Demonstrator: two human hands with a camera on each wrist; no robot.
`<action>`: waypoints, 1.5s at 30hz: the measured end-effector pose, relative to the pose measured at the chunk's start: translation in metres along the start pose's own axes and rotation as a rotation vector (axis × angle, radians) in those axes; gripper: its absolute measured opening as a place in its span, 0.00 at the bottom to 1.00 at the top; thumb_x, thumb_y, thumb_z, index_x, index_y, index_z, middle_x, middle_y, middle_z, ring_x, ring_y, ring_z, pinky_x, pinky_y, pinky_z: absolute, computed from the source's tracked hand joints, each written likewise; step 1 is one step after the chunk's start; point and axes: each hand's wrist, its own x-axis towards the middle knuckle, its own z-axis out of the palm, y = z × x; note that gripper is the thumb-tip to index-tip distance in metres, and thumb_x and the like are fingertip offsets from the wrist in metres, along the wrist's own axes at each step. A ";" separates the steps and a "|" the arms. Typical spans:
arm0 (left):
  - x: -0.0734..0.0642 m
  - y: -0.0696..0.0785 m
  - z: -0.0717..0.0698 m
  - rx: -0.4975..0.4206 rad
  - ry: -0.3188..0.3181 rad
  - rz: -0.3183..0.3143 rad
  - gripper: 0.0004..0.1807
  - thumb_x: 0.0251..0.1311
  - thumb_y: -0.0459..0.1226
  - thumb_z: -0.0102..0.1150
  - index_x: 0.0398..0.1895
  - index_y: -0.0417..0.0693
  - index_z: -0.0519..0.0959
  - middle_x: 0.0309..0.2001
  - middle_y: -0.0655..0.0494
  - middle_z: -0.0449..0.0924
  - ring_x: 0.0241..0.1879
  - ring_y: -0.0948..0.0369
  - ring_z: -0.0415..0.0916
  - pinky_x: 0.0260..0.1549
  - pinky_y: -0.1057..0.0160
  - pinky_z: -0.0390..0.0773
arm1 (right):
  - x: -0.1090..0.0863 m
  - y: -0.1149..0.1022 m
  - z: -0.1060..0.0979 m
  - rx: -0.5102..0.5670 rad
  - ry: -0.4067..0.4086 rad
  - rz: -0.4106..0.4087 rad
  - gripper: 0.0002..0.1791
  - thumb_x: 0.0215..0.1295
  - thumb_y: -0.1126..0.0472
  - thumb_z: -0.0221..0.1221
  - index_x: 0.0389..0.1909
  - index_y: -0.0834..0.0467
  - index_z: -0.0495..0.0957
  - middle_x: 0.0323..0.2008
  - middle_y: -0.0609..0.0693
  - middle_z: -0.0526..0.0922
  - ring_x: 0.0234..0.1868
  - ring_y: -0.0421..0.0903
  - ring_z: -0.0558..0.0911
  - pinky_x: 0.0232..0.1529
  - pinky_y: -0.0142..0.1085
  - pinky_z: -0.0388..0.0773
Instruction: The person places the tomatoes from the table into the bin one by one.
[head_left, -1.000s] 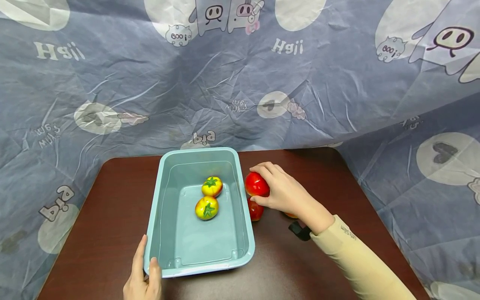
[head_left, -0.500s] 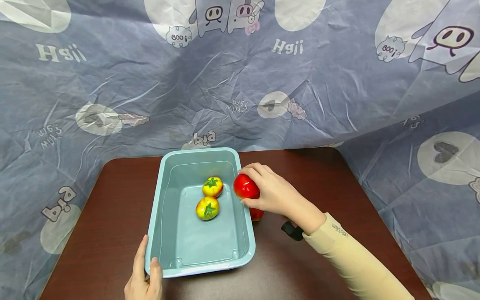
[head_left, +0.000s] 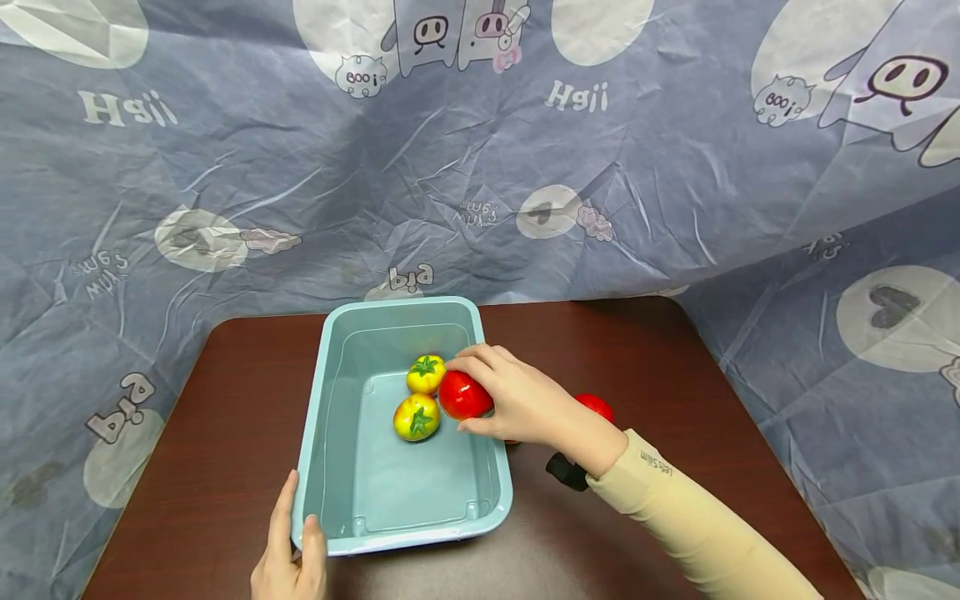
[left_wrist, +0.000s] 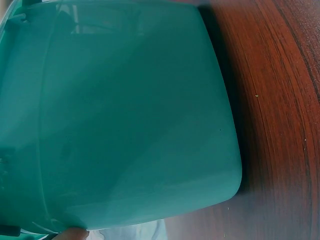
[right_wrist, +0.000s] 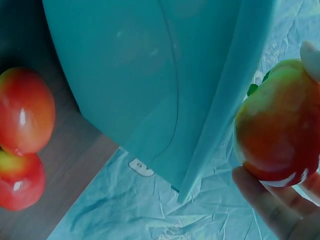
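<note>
Head view: blue tub (head_left: 412, 492) with two yellow fruits (head_left: 416, 417) inside.

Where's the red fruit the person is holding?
In the head view, the red fruit is in the right hand, over the blue bin's right side, just right of two yellow fruits.

Pale blue tub (head_left: 408, 492); red fruit (head_left: 463, 396); yellow fruits (head_left: 408, 412) with green leaves (head_left: 421, 422); brown table (head_left: 225, 408); cartoon-printed blue cloth (head_left: 337, 167)
</note>
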 end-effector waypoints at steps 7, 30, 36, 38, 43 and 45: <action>-0.001 -0.001 0.000 -0.005 0.015 0.011 0.30 0.67 0.32 0.49 0.73 0.55 0.66 0.52 0.27 0.79 0.43 0.34 0.81 0.24 0.48 0.83 | 0.001 -0.006 0.005 0.000 -0.012 -0.027 0.35 0.50 0.52 0.74 0.60 0.54 0.73 0.57 0.48 0.75 0.56 0.47 0.75 0.46 0.38 0.83; 0.000 -0.003 0.000 0.011 0.025 0.020 0.30 0.65 0.32 0.50 0.72 0.57 0.67 0.51 0.29 0.80 0.40 0.34 0.82 0.21 0.72 0.80 | -0.011 0.005 0.008 -0.015 0.011 -0.069 0.34 0.53 0.50 0.72 0.61 0.53 0.74 0.61 0.50 0.74 0.60 0.47 0.74 0.49 0.38 0.81; 0.001 -0.003 -0.001 0.028 0.020 0.016 0.30 0.65 0.33 0.51 0.72 0.58 0.67 0.48 0.30 0.82 0.34 0.43 0.83 0.21 0.87 0.65 | -0.020 0.019 0.001 -0.008 0.092 -0.033 0.30 0.55 0.51 0.71 0.58 0.55 0.76 0.59 0.50 0.76 0.60 0.47 0.74 0.52 0.38 0.79; 0.001 -0.003 -0.001 0.025 0.021 0.019 0.30 0.65 0.33 0.51 0.72 0.58 0.67 0.48 0.30 0.82 0.35 0.42 0.83 0.21 0.87 0.65 | -0.023 0.024 -0.002 -0.002 0.105 -0.007 0.29 0.57 0.52 0.70 0.59 0.56 0.76 0.59 0.49 0.76 0.60 0.47 0.74 0.55 0.39 0.79; 0.001 -0.003 0.000 0.008 0.024 0.024 0.30 0.65 0.32 0.51 0.72 0.57 0.67 0.49 0.29 0.81 0.39 0.37 0.82 0.21 0.84 0.69 | -0.029 0.033 -0.006 0.003 0.114 0.064 0.29 0.60 0.53 0.67 0.61 0.55 0.74 0.59 0.49 0.76 0.61 0.48 0.73 0.57 0.42 0.78; 0.000 -0.003 0.000 0.002 0.019 0.021 0.30 0.65 0.32 0.50 0.72 0.57 0.67 0.50 0.28 0.80 0.40 0.35 0.82 0.21 0.77 0.76 | -0.031 0.037 -0.007 -0.004 0.119 0.087 0.27 0.61 0.54 0.66 0.61 0.54 0.74 0.59 0.49 0.76 0.61 0.48 0.73 0.58 0.44 0.77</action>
